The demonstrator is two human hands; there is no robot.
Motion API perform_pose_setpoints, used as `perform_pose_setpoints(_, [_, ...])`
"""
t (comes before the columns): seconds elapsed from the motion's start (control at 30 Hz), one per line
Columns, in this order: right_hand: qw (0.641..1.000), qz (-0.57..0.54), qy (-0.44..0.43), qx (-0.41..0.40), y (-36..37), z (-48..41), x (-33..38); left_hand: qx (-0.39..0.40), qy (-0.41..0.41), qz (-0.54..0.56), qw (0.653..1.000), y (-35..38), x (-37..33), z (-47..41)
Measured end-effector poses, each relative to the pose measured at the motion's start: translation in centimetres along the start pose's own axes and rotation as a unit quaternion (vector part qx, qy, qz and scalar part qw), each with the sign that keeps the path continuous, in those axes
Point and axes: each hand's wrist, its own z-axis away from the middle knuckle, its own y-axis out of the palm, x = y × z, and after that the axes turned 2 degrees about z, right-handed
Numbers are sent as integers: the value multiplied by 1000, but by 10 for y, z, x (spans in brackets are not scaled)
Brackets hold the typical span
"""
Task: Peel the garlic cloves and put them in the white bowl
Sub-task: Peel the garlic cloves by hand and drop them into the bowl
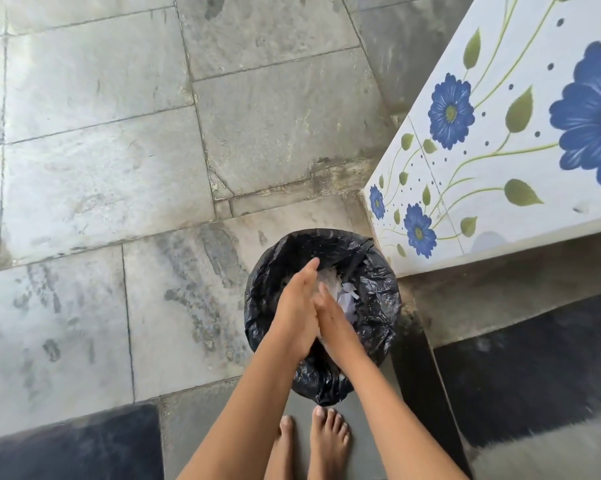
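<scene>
I stand over a round bin lined with a black plastic bag point(372, 299) on the floor. My left hand point(297, 306) and my right hand point(333, 317) are held together above its opening, palms facing each other, fingers straight. Pale, papery white scraps point(344, 297) lie inside the bin, just beyond my fingertips. A blurred whitish bit shows between my palms near the wrists. No garlic cloves and no white bowl are in view.
A white counter with blue flowers and green leaves point(500, 150) juts in at the right, its corner close above the bin. Grey stone floor tiles point(101, 185) spread left and ahead. Dark mats lie at bottom left point(67, 445) and right point(534, 368). My bare feet point(327, 434) stand just behind the bin.
</scene>
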Motion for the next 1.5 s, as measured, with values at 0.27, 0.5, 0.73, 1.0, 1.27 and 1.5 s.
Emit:
perform_pose_setpoints(0.27, [999,-49,9,15,17,7,18,-40,-39,-12,998,-6,2,15])
perform_pose_setpoints(0.5, [987,80,4,-137,-39,73,65,-47,35,-170,984,-3,-42,77])
perform_pose_setpoints(0.73, [938,219,-114,-244,-130,214,186,-35,194,-378,904,56,-132,233])
perform_pose_setpoints(1.0, [833,256,-160,-464,-190,419,262,12,463,-559,687,135,-188,441])
perform_pose_setpoints(1.27, [758,200,-116,-610,-209,617,203,138,568,-570,578,225,-107,572])
perform_pose_setpoints(1.5, [715,155,15,-681,-201,756,89,276,576,-581,504,299,15,648])
